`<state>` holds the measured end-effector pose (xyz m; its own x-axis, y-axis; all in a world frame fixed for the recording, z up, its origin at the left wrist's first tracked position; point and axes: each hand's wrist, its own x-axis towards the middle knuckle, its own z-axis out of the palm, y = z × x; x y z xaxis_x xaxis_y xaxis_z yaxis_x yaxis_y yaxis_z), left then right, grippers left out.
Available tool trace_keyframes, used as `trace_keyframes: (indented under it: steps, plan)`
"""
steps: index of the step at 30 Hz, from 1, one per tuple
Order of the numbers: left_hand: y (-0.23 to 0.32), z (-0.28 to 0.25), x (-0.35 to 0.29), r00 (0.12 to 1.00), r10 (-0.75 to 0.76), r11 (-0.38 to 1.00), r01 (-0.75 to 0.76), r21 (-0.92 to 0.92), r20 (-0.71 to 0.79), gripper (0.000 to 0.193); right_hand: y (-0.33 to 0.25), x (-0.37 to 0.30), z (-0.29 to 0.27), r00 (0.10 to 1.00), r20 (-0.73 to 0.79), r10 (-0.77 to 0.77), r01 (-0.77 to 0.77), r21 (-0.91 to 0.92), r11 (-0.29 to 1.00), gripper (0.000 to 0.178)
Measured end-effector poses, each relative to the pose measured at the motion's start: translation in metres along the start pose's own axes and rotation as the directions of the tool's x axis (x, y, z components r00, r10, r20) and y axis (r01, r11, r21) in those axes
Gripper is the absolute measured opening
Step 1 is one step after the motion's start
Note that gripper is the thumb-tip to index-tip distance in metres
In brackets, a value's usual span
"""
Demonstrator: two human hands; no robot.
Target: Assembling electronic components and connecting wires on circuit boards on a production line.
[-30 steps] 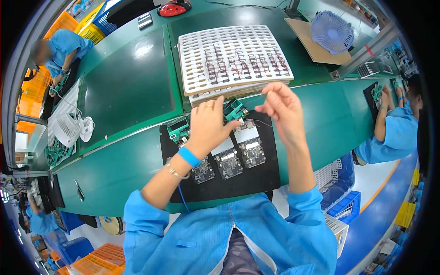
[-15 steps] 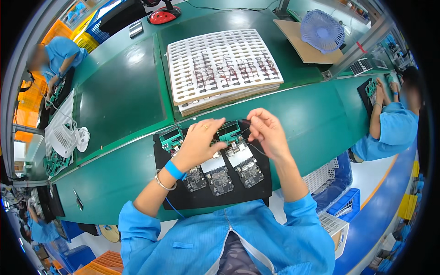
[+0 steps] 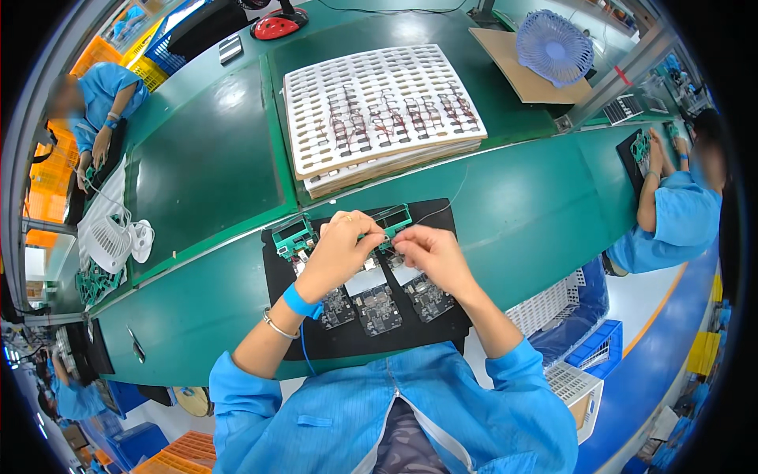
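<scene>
Three circuit boards with green frames lie side by side on a black mat (image 3: 347, 344). Over the rightmost board (image 3: 429, 298) my two hands meet, fingertips almost touching beside its green frame (image 3: 396, 215). My left hand (image 3: 341, 246) is pinched, with its held item too small to make out; it reaches across the middle board (image 3: 377, 310) and hides part of the left board (image 3: 338, 306). Closed on a thin wire (image 3: 439, 211), my right hand (image 3: 436, 257) comes in from the right. That wire trails past the mat's far edge. A blue wrist strap (image 3: 300, 299) circles my left wrist.
Beyond the mat stands a stack of white slotted trays (image 3: 387, 107) holding small wired parts. A blue fan (image 3: 554, 49) sits on cardboard at far right, a white fan (image 3: 110, 241) at left. Co-workers sit at both sides. Crates (image 3: 545, 308) stand below the right edge.
My right hand has moved left and down toward my left hand. My left hand's spread fingers have closed into a pinch. The wire now trails away to the far right.
</scene>
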<state>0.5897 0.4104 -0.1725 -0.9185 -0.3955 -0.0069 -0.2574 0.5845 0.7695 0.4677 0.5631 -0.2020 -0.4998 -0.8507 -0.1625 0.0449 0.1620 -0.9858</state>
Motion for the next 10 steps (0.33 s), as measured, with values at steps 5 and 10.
trace_keyframes:
  steps: [5, 10]
  plan:
    - [0.009, 0.0072, -0.0036, 0.993, 0.076, 0.935, -0.04, 0.353, -0.087, 0.009, -0.0041, -0.0026, 0.0045, 0.987, -0.066, -0.143, 0.111, -0.356, 0.928, 0.013]
    - [0.0105, 0.0057, -0.0039, 0.971, 0.159, 0.913, -0.075, 0.402, -0.178, 0.012, 0.003, 0.0004, 0.0047, 0.998, -0.056, -0.031, 0.016, -0.24, 0.971, 0.013]
